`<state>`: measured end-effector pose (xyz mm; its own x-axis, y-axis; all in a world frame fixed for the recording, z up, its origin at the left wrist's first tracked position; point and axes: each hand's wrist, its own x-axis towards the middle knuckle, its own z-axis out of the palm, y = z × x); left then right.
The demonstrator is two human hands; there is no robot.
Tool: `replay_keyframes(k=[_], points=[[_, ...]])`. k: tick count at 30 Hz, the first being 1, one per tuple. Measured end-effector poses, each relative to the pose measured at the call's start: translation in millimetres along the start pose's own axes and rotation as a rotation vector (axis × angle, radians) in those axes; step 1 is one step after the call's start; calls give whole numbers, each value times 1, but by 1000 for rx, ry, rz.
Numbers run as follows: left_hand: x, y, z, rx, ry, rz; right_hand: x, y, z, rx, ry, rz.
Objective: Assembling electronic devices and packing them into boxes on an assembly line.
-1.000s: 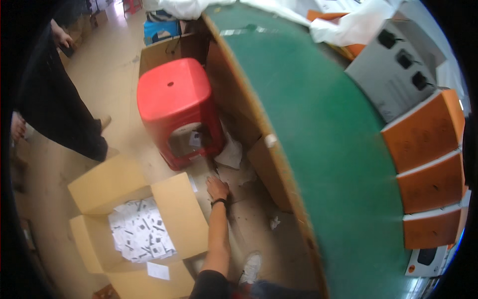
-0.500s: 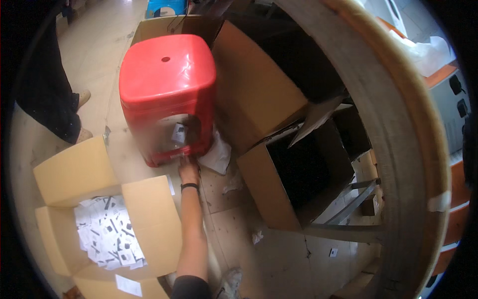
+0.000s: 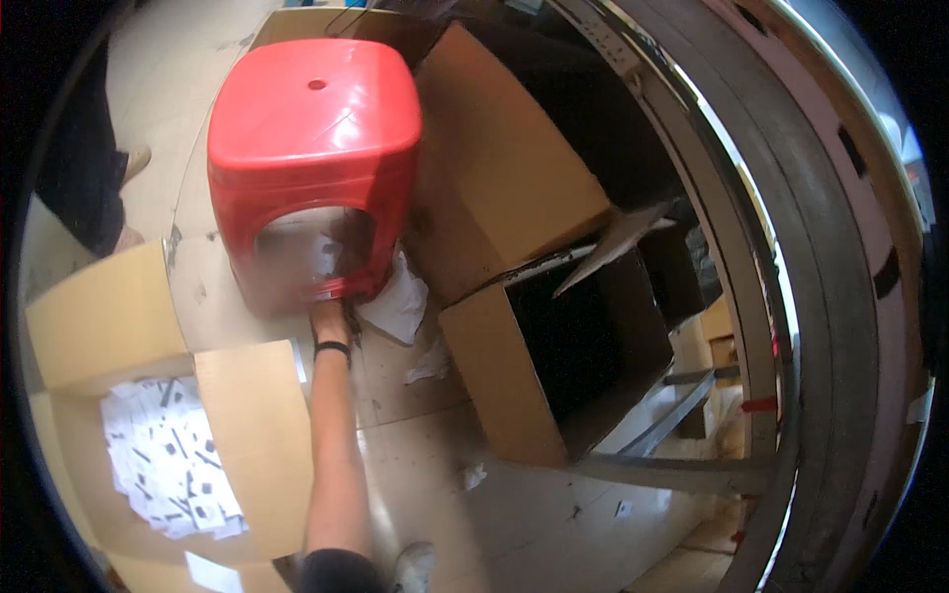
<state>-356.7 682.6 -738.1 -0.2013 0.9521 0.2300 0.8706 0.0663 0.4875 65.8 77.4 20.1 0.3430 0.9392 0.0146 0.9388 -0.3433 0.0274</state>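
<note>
A red plastic stool (image 3: 314,119) with a round hole in its top stands in front of me. My left hand (image 3: 328,318), with a black band at the wrist, reaches to the stool's lower front edge. Its fingers are hidden against that edge, so their grip does not show. Through the stool's arched side opening a blurred white printed paper (image 3: 326,255) shows. A crumpled white sheet (image 3: 398,304) lies beside the hand, on the right. My right hand is out of the picture.
An open cardboard box (image 3: 252,445) at the lower left holds many small printed white papers (image 3: 173,460). Larger cardboard boxes (image 3: 509,381) stand right of the stool, near a metal frame (image 3: 672,415). A person's dark-clothed leg (image 3: 84,188) is at the upper left.
The view has shifted, so stool, boxes and arm appear further left. My left hand stays at the stool's lower edge.
</note>
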Motion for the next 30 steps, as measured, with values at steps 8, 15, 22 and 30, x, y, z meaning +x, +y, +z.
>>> replay_keyframes(k=[8, 15, 22, 30], points=[[-145, 124, -54, 357, -497, -208, -18, 5, 4, 114, -3, 40], [-142, 113, -82, 195, 42, -686, -13, 18, 1, 142, 20, 20], [-104, 73, -69, -37, 167, -1000, 9, 24, 2, 104, 38, -21], [-83, 81, -69, 28, -274, -1092, 10, 21, -4, 103, 74, -42]])
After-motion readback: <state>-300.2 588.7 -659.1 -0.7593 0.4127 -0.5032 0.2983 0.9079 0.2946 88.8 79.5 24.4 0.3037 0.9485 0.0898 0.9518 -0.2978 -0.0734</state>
